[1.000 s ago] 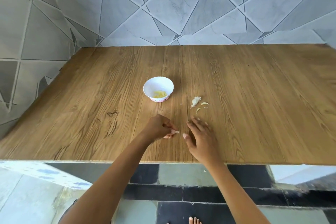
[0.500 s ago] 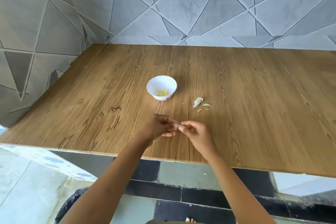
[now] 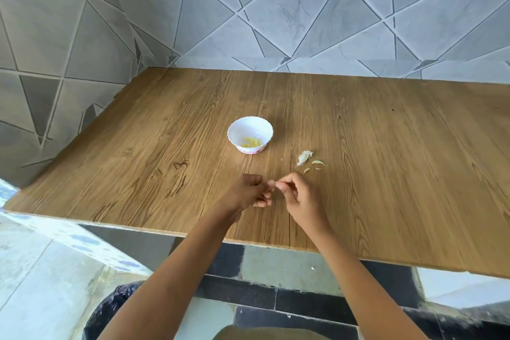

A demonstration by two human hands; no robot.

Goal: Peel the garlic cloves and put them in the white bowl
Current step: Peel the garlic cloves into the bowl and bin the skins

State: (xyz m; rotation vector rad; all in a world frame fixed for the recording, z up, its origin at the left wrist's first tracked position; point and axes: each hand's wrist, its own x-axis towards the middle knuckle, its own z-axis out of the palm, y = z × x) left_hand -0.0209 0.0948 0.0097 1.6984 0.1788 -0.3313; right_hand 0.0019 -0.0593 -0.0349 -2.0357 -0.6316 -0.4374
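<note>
A small white bowl [image 3: 250, 130] with a scalloped rim stands mid-table and holds yellowish peeled garlic [image 3: 251, 142]. In front of it, my left hand [image 3: 248, 192] and my right hand [image 3: 298, 196] meet fingertip to fingertip over the wooden table [image 3: 386, 174]. Between them they pinch a small garlic clove [image 3: 272, 183], mostly hidden by the fingers. Both hands have curled fingers. A pale garlic piece [image 3: 303, 158] lies to the right of the bowl with a few peel scraps [image 3: 317, 163] beside it.
The table meets a grey tiled wall [image 3: 276, 14] at the back and left. Its front edge runs just behind my wrists, with tiled floor [image 3: 41, 270] below. A dark round object [image 3: 110, 309] sits on the floor near my left forearm.
My right hand has lifted off the table and closed onto the clove held by my left hand. Both hands have stayed together since half a second ago. The camera view has shifted.
</note>
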